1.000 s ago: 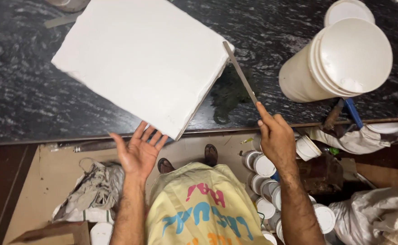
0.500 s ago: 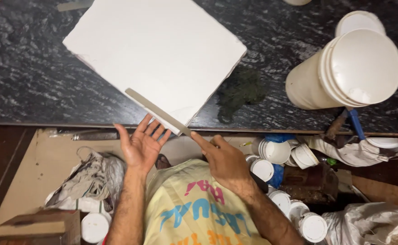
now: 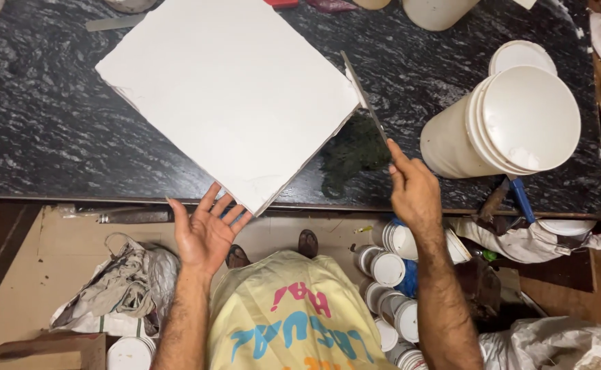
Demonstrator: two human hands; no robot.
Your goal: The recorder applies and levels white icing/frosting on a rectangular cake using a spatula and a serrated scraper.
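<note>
A large white square slab (image 3: 232,92) lies on the dark marble counter (image 3: 47,137), one corner sticking out over the front edge. My left hand (image 3: 204,233) is palm up with fingers spread, just under that overhanging corner. My right hand (image 3: 413,188) grips a long thin metal blade (image 3: 362,92), whose far end rests against the slab's right edge. A dark green clump (image 3: 352,154) lies on the counter between the slab and my right hand.
A stack of white buckets with lids (image 3: 506,123) lies on its side at the counter's right. Below the counter are small white-lidded containers (image 3: 389,267), crumpled cloth (image 3: 119,281), a blue-handled tool (image 3: 520,199) and a cardboard box (image 3: 47,351).
My right hand has swung the blade from the slab's near-left edge back up to its right edge. The left hand stays spread under the corner.
</note>
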